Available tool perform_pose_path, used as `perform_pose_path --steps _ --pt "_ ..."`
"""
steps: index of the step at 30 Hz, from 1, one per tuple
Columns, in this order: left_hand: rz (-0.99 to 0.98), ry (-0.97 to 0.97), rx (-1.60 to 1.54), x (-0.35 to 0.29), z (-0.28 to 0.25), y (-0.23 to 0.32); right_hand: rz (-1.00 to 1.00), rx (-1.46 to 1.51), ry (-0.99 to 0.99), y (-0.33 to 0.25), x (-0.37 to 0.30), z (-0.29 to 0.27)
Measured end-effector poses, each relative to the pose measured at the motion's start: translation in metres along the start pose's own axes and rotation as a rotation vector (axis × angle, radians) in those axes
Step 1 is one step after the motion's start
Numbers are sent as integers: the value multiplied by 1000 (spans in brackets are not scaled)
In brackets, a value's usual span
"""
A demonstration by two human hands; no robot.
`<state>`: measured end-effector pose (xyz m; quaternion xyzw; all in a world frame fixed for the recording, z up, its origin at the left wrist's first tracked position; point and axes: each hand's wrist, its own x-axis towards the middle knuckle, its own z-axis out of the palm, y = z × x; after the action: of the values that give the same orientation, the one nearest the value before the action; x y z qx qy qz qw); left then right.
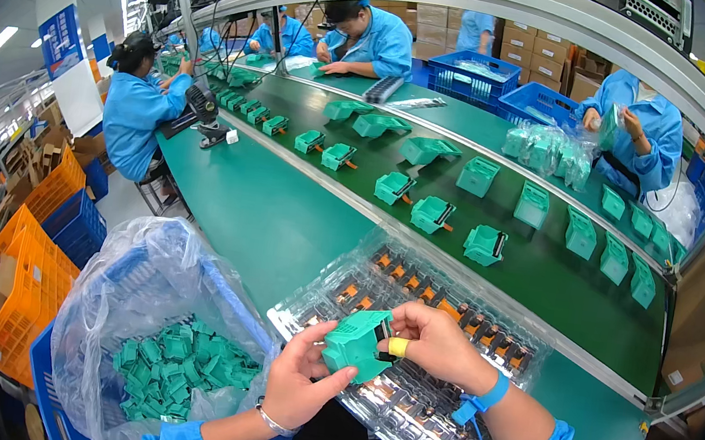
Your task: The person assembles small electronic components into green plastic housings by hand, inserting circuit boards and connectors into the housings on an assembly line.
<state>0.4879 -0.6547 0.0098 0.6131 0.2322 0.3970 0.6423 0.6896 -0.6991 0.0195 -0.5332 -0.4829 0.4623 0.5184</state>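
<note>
A green plastic housing [352, 343] is gripped in my left hand [293, 386], the thumb below it and the fingers behind. My right hand [436, 342], with yellow tape round one finger and a blue wrist strap, pinches a black part [386, 338] at the housing's right side. Whether that part is fully seated cannot be made out. Under my hands lies a clear plastic tray [423, 430], its pockets holding several orange-and-black components [448, 308].
At left, a blue crate [40, 357] lined with a clear bag holds many green plastic pieces [182, 367]. Beyond the tray runs a green conveyor [574, 298] carrying rows of green housings [483, 244]. Co-workers in blue [376, 41] sit along the line. Orange crates [31, 293] stand at far left.
</note>
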Motion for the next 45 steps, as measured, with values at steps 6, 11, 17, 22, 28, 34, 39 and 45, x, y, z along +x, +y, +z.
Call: perform_pose_path --steps 6,11,17,22,28,34,39,45 --pt "16 -38 -78 -3 9 1 -81 -285 20 -8 -15 -7" --pt "-46 -199 -343 -9 7 -7 -66 -410 87 -21 -46 -27" --pt "143 43 125 5 -12 -32 7 -239 698 13 -66 -175" --pt "248 278 530 25 -45 -47 200 -128 937 64 -64 -256" --pt "316 285 945 31 -57 -51 355 -13 967 103 -22 -278" --pt "264 302 1017 33 -69 -61 412 20 900 114 7 -276" --pt "158 254 963 29 -66 -58 324 -80 897 114 -17 -267" --pt "39 98 1226 49 -97 -59 307 -26 835 69 -91 -214"
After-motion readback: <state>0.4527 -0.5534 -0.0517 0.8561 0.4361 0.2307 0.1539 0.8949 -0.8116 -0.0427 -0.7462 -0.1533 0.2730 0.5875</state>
